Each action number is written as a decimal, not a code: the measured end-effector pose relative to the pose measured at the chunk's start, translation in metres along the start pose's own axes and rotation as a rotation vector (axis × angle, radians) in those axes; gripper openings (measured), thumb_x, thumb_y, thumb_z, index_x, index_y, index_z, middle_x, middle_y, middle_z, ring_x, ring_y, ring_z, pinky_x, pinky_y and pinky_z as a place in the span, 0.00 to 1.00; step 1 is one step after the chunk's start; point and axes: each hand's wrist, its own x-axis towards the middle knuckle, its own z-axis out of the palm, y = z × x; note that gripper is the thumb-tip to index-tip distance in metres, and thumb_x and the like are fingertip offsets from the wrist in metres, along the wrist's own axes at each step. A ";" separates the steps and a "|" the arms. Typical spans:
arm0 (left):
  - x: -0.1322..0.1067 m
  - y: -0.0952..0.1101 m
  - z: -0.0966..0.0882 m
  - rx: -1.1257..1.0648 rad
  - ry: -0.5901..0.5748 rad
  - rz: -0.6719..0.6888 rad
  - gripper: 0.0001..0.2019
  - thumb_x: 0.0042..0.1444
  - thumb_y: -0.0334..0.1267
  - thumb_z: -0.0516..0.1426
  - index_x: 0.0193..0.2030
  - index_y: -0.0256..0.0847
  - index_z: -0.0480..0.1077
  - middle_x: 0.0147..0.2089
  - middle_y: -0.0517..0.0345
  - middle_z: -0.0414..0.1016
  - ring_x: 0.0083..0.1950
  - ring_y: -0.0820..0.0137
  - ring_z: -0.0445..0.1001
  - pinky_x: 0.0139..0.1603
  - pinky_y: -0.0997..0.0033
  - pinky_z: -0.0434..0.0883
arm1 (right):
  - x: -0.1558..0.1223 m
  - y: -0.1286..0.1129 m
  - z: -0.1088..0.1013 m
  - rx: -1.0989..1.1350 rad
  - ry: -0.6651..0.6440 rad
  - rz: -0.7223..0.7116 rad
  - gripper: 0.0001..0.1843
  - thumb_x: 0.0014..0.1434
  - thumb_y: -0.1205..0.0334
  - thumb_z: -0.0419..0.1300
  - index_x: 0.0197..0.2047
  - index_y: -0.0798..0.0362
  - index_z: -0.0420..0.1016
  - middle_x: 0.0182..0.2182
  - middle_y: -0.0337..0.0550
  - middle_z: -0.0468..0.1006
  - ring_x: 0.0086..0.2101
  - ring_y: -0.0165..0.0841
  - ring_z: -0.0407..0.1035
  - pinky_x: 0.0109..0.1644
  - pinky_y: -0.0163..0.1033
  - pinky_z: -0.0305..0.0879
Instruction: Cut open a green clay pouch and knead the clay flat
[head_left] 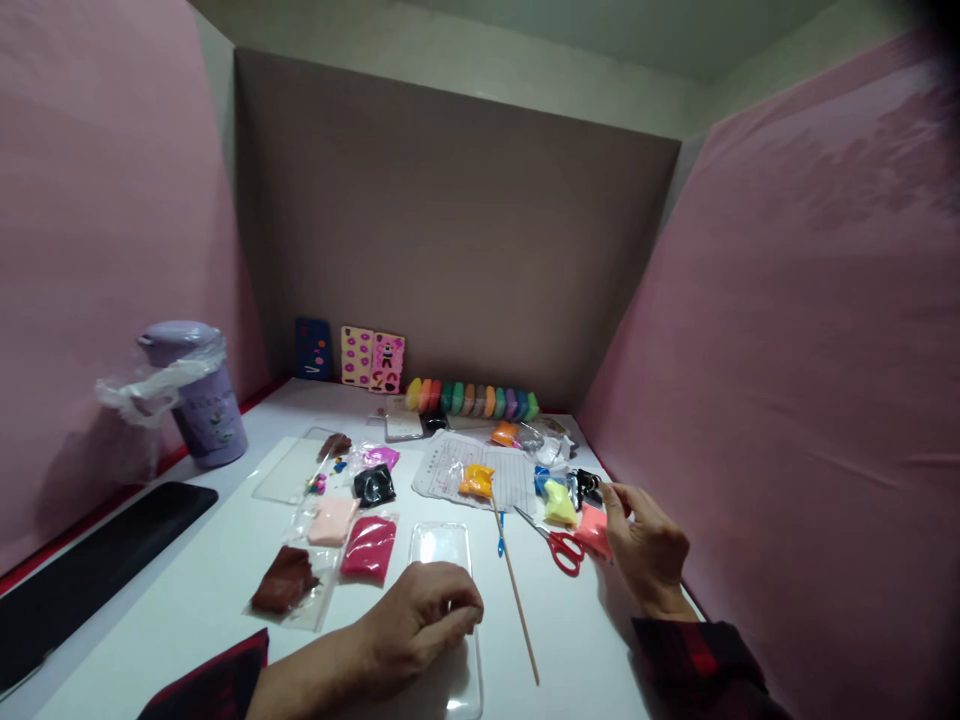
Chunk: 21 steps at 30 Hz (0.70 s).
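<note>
My left hand [431, 615] rests curled over a clear phone case [439, 540] lying flat on the table; whether anything is between its fingertips I cannot make out. At the right, thumb and fingers of my right hand [646, 545] pinch the edge of a small black packet [589, 488]. Close to that hand lie a coral packet [594, 530], a yellow clay packet [559, 502] and a blue one [541, 480]. Red-handled scissors [566, 552] lie partly spread between the hands. A thin wooden stick [517, 590] crosses the table beside the case.
Left of the case are brown [285, 580], crimson [370, 548], pale pink [332, 521] and black [375, 486] packets. An orange packet [477, 481] sits on a printed sheet [442, 465]. Behind stand a row of coloured clay [472, 399], decorated cases [358, 356] and a purple tumbler [206, 410].
</note>
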 end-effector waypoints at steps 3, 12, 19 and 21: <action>0.000 -0.001 0.000 0.035 -0.011 0.006 0.09 0.58 0.34 0.51 0.30 0.39 0.70 0.30 0.55 0.71 0.33 0.69 0.68 0.36 0.72 0.63 | 0.000 -0.002 -0.003 0.014 0.009 0.001 0.20 0.64 0.54 0.50 0.30 0.56 0.77 0.25 0.45 0.77 0.26 0.34 0.69 0.29 0.34 0.54; -0.001 -0.007 0.005 0.056 0.128 -0.066 0.16 0.59 0.45 0.50 0.22 0.40 0.61 0.24 0.57 0.66 0.28 0.70 0.64 0.31 0.70 0.60 | 0.072 -0.041 -0.024 0.115 -0.338 0.022 0.17 0.61 0.54 0.52 0.31 0.53 0.76 0.29 0.43 0.79 0.30 0.35 0.70 0.33 0.36 0.57; -0.001 -0.009 0.007 0.028 0.201 -0.041 0.10 0.55 0.38 0.52 0.24 0.39 0.62 0.24 0.59 0.66 0.27 0.72 0.63 0.30 0.73 0.59 | 0.129 -0.018 0.063 0.054 -0.737 0.008 0.10 0.62 0.60 0.58 0.36 0.58 0.75 0.31 0.40 0.77 0.30 0.31 0.72 0.36 0.38 0.69; -0.001 -0.010 0.007 0.046 0.223 -0.005 0.09 0.53 0.36 0.53 0.23 0.39 0.62 0.23 0.59 0.66 0.26 0.73 0.63 0.29 0.73 0.59 | 0.138 -0.008 0.088 0.007 -0.797 -0.003 0.10 0.63 0.58 0.57 0.40 0.57 0.73 0.38 0.42 0.76 0.36 0.33 0.72 0.41 0.41 0.70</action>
